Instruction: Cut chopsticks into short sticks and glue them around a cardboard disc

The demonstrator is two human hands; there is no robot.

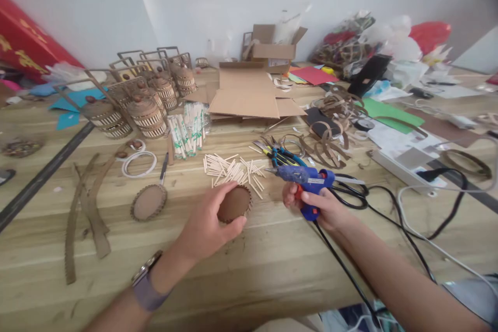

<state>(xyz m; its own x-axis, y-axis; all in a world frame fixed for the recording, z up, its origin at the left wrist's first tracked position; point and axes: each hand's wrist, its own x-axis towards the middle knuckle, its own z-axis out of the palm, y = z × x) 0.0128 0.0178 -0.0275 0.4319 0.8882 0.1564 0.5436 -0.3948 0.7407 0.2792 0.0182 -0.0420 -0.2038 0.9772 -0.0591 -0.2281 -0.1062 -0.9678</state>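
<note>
My left hand (208, 223) is closed around a round brown cardboard disc with a corrugated rim (234, 204), holding it on the wooden table (272, 259). My right hand (322, 207) grips a blue glue gun (307, 180), its nozzle pointing left, a little above the table. The gun's black cord (342, 264) trails toward me. Just behind the disc lies a pile of short wooden sticks (233, 168). A second cardboard disc (149, 202) lies to the left of my left hand.
Cardboard lantern-like baskets (143, 109) stand at the back left beside packets of sticks (189, 132). Cardboard strips (87, 212), a white ring (139, 163), pliers (282, 154), flattened boxes (249, 93), curled strips (334, 124), a power strip (404, 168) and cables crowd the table.
</note>
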